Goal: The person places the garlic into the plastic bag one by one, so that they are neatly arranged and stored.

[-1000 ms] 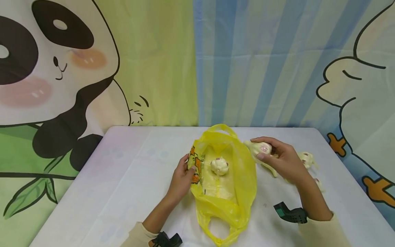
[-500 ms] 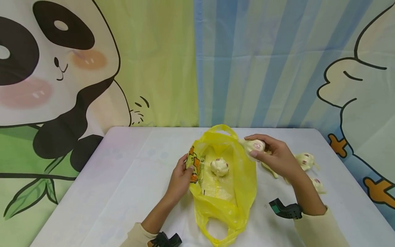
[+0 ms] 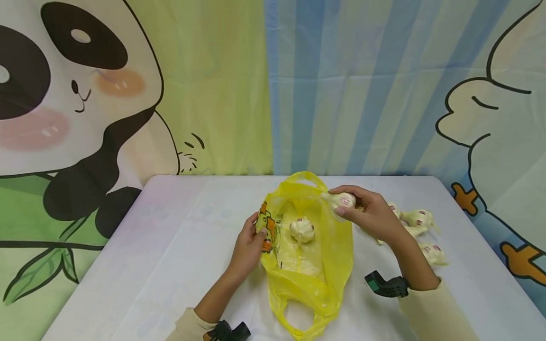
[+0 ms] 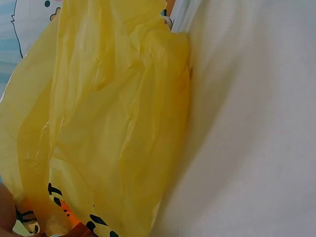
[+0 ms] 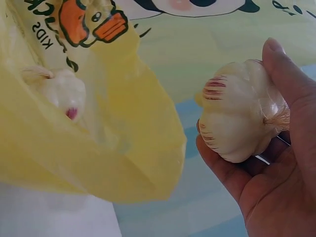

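A yellow plastic bag (image 3: 339, 258) lies open on the table, its mouth spread and a garlic bulb (image 3: 302, 230) inside. My left hand (image 3: 249, 247) pinches the bag's left rim, thumb on the inner side. In the left wrist view the bag (image 4: 108, 103) hides most of that hand. With curled fingers and thumb, my right hand (image 3: 377, 215) holds another garlic bulb (image 5: 237, 111) at the bag's upper right rim. The right wrist view shows this bulb beside the bag's wall, apart from it, its root tuft facing the palm.
Several more garlic bulbs (image 3: 419, 219) lie on the white table (image 3: 183, 265) to the right, partly behind the right forearm. Behind the table hangs a printed curtain (image 3: 222, 85) with a panda. The bag's handle loop (image 3: 300, 313) points toward the near edge.
My right hand has moved left with its garlic bulb, from beside the bag to its upper right rim. More bulbs on the right have come into view. The left hand stays almost still.
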`<state>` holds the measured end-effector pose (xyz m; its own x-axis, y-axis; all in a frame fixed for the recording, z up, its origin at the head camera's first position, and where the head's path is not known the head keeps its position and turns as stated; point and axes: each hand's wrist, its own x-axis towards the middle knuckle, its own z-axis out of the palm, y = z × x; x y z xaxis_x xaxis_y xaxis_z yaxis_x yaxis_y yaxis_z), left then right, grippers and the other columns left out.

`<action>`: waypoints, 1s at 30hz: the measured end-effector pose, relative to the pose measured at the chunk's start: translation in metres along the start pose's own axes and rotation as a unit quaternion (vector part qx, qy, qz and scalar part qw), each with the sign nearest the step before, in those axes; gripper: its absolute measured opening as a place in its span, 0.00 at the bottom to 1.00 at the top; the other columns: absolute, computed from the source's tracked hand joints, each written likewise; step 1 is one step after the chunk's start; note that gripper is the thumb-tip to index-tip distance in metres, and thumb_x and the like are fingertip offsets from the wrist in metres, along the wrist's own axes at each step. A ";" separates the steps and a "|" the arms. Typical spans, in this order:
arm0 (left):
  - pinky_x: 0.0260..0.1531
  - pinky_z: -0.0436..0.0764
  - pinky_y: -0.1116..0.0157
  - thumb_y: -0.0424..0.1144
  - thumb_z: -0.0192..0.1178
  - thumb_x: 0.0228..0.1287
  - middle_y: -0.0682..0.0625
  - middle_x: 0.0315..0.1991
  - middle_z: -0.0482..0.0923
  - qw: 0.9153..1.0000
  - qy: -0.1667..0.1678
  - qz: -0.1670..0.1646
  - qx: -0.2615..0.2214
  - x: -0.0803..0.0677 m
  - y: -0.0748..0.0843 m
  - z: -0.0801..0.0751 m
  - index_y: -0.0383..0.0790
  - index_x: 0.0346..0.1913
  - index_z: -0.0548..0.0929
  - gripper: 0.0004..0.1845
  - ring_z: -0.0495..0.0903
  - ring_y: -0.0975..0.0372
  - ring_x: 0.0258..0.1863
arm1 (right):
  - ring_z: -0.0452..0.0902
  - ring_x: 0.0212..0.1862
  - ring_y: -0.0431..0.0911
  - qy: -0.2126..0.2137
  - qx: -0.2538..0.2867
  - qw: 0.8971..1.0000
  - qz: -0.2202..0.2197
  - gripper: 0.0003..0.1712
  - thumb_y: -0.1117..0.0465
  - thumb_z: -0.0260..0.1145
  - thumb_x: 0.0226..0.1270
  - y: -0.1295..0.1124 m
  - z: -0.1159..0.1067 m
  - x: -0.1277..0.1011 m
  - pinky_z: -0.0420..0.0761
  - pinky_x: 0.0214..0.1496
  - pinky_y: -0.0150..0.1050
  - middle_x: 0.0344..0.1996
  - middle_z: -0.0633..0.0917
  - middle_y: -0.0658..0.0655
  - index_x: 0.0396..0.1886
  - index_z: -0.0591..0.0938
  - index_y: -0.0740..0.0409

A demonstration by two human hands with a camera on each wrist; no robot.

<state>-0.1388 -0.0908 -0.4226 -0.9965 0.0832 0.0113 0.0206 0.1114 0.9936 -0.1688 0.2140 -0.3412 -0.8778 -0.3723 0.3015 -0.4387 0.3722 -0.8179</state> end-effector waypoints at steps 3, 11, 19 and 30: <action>0.47 0.80 0.59 0.39 0.48 0.76 0.38 0.61 0.71 1.000 -0.002 0.002 -0.002 0.000 -0.001 0.000 0.41 0.76 0.53 0.30 0.79 0.51 0.52 | 0.76 0.35 0.48 -0.016 0.006 1.000 0.008 0.20 0.59 0.66 0.69 0.002 0.005 0.004 0.80 0.33 0.37 0.53 0.79 0.54 0.60 0.79 0.50; 0.45 0.80 0.59 0.39 0.46 0.77 0.40 0.61 0.72 1.000 -0.008 0.004 -0.009 -0.001 -0.002 0.000 0.41 0.76 0.51 0.30 0.79 0.52 0.51 | 0.76 0.38 0.52 -0.043 -0.009 0.999 0.029 0.21 0.52 0.67 0.67 -0.003 0.013 0.017 0.81 0.35 0.44 0.54 0.78 0.52 0.59 0.79 0.46; 0.47 0.80 0.58 0.38 0.46 0.77 0.38 0.62 0.71 1.000 -0.012 0.005 -0.008 -0.002 0.004 0.001 0.41 0.76 0.52 0.30 0.78 0.50 0.52 | 0.75 0.35 0.52 -0.069 -0.010 0.997 0.029 0.20 0.57 0.67 0.68 -0.006 0.021 0.031 0.79 0.33 0.39 0.46 0.80 0.57 0.58 0.79 0.54; 0.47 0.80 0.58 0.40 0.48 0.77 0.39 0.62 0.71 1.000 -0.010 -0.003 -0.005 -0.001 -0.002 0.002 0.43 0.76 0.53 0.30 0.78 0.51 0.52 | 0.78 0.38 0.49 -0.123 -0.003 0.992 0.018 0.22 0.54 0.66 0.68 0.009 0.041 0.047 0.81 0.38 0.43 0.50 0.79 0.58 0.59 0.79 0.57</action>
<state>-0.1379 -0.0887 -0.4249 -0.9946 0.1034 0.0031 0.0138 0.1029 0.9946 -0.2062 0.1651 -0.3542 -0.8192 -0.5554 0.1431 -0.4101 0.3928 -0.8231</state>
